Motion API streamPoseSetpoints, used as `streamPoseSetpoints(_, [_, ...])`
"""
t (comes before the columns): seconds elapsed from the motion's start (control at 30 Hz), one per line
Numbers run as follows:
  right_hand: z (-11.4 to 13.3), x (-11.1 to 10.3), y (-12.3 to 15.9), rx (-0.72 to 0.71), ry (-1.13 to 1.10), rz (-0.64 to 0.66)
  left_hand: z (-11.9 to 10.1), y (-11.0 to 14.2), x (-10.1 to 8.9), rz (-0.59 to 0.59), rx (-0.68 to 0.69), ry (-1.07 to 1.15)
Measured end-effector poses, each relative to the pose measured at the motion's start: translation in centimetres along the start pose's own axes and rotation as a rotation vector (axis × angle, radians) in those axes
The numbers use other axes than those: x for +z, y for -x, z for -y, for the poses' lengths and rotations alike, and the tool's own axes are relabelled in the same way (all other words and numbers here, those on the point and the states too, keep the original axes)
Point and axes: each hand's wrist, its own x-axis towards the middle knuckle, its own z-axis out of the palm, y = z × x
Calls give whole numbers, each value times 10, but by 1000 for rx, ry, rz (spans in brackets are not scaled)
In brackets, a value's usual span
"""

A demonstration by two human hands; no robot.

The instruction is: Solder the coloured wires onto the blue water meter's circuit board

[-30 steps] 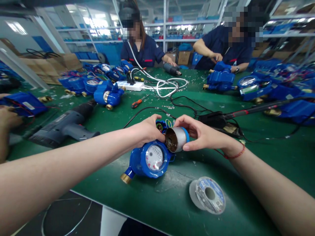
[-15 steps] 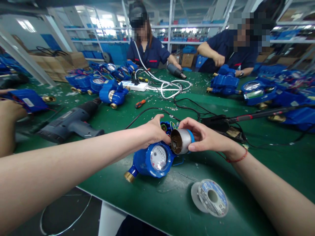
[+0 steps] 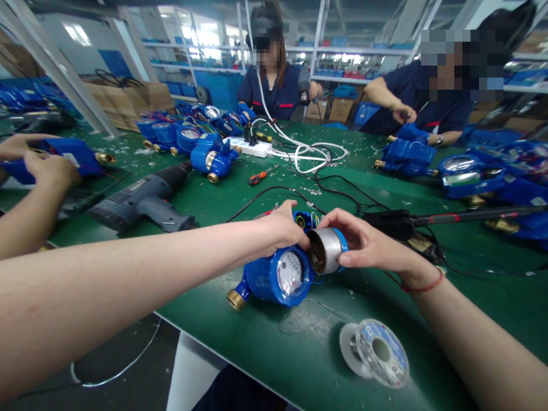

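Left hand grips the top of the blue meter, which lies tilted on the tabletop near the front edge, dial up toward the camera, brass end pointing at that edge. Right hand is closed around a silver can with a blue cap, held on its side, open mouth against the right side of the meter. Dark brown stuff shows inside the can; cannot tell what it is.

Progress, as a judgement: the meter's rear housing looks open, with coloured wires showing behind the hands, so the wiring work seems unfinished. Soldering iron lies untouched on its stand to the right, solder spool sits unused near the front edge by the right forearm. Can is in hand and at the meter, nothing yet visibly joined or closed.

Against the earlier frames: both hands keep the same grips on meter and can. Meter, can and spool sit a bit further right and lower in view, mostly from the head turning left. The can's mouth now looks tucked closer to the meter's rim. Heat gun on the left part of the tabletop is unmoved. The co-worker at the far edge has lifted a tool that lay on the tabletop earlier. At the left edge a second co-worker hand has come onto the blue box.
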Motion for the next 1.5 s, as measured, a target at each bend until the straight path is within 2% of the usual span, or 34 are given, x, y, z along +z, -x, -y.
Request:
streamPoseSetpoints(0.17, [4, -3, -6, 39, 21, 25, 3, 1, 1, 6, 0, 29])
streamPoseSetpoints(0.53, [15, -10, -19, 183, 77, 182, 2, 8, -2, 28, 22, -16])
streamPoseSetpoints(0.83, [10, -14, -6, 176, 82, 123, 16, 13, -13, 107, 96, -27])
streamPoseSetpoints(0.97, [6, -11, -2, 97, 92, 57, 22, 16, -14, 113, 148, -10])
streamPoseSetpoints(1.27, [12, 3, 1, 113, 91, 13, 30, 27, -23, 189, 125, 123])
streamPoseSetpoints(1.4, [14, 5, -1, 142, 86, -4, 39, 35, -26, 151, 102, 150])
streamPoseSetpoints(1.5, [12, 6, 0, 172, 0, -31, 51, 46, -20, 23, 217, 182])
